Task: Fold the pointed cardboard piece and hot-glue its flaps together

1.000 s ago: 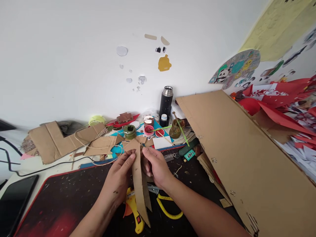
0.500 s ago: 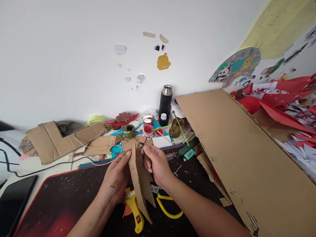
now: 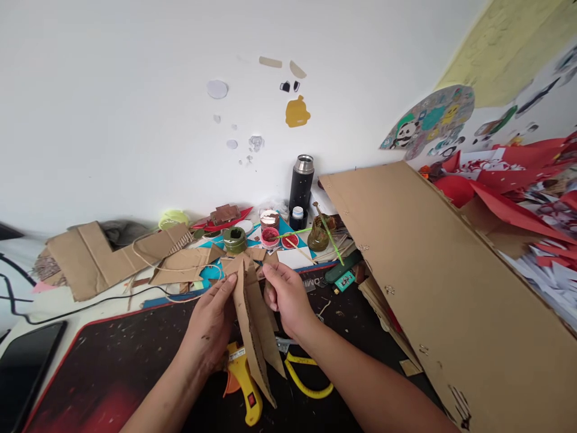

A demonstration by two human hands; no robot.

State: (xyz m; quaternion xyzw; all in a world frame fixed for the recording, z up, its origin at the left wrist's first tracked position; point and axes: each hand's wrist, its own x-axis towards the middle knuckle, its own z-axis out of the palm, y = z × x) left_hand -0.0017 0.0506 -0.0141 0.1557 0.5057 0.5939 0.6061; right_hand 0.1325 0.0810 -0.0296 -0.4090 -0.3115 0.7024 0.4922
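Between my hands stands a folded strip of brown cardboard point(image 3: 247, 319), its long flaps spread downward and ending in points. My left hand point(image 3: 215, 313) grips its upper left side, thumb lying on the near flap. At the upper right edge my right hand point(image 3: 285, 297) is closed in a pinch on the cardboard, the fingers curled partly out of sight. Below the strip lies a yellow glue gun point(image 3: 246, 382) with an orange trigger. Yellow-handled scissors point(image 3: 311, 391) rest beside it, their blades partly hidden by the cardboard.
Open paint pots point(image 3: 234, 239), a black thermos point(image 3: 302, 183) and a jar with a brush point(image 3: 319, 234) stand along the wall. Cardboard scraps point(image 3: 85, 258) lie left. A large cardboard sheet point(image 3: 419, 258) slopes on the right. A phone point(image 3: 31, 367) sits at left.
The cardboard's flaps have turned slightly, with more of the right-hand flap now showing. Both hands keep nearly the same place, and the view has shifted a little.
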